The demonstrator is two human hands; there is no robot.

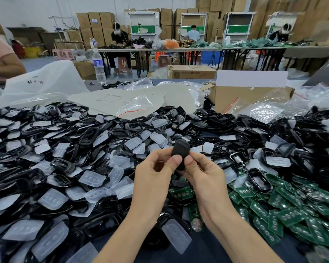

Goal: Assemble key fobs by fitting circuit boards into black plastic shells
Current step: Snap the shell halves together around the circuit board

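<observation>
Worked over the table (203,247), amid heaped parts (65,149) and green circuit boards (285,204), with left hand (152,173) and right hand (205,173) both clenched round one black shell (180,150), thumbs (176,160) pressing its back; probably needed even, square pressure to close flush.

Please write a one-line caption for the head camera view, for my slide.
Both hands, left hand and right hand, pinch a black shell above piles of shells and green circuit boards.
</observation>
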